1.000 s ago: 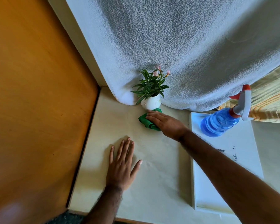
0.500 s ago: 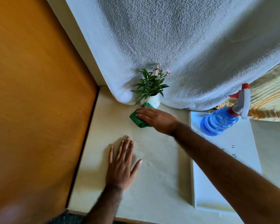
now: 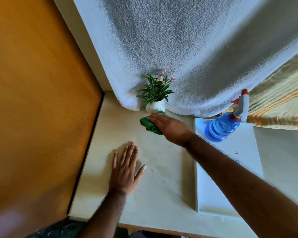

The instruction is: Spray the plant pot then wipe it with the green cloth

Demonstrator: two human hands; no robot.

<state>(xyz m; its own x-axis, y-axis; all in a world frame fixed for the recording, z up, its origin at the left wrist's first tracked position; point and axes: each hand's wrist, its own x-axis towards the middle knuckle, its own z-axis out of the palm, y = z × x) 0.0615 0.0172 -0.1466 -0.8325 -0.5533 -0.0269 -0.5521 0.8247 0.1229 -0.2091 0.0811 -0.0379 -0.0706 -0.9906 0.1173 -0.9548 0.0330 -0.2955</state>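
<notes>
- At the far left we see an orange wooden panel (image 3: 38,100) standing along the left edge of the bench (image 3: 162,186).
- Our left hand (image 3: 126,172) lies flat on the bench near its front-left part, palm down, its grip open with fingers spread and nothing under them but the bench top.
- The green cloth (image 3: 149,124) is bunched on the bench near the back edge, pressed against the foot of the plant pot (image 3: 156,107).
- The plant pot, white and upright with green leaves and small pink blooms, stands at the back edge, touching the grey-white towel (image 3: 187,48) draped behind it.
- Our right hand (image 3: 169,127) lies over the cloth with fingers stretched out, pressing it against the pot's base; whether this grip closes around the cloth we cannot tell.
- A white tray (image 3: 230,186) sits along the right side of the bench.
- The blue spray bottle (image 3: 222,127) stands at the tray's back end, well apart from the pot.
</notes>
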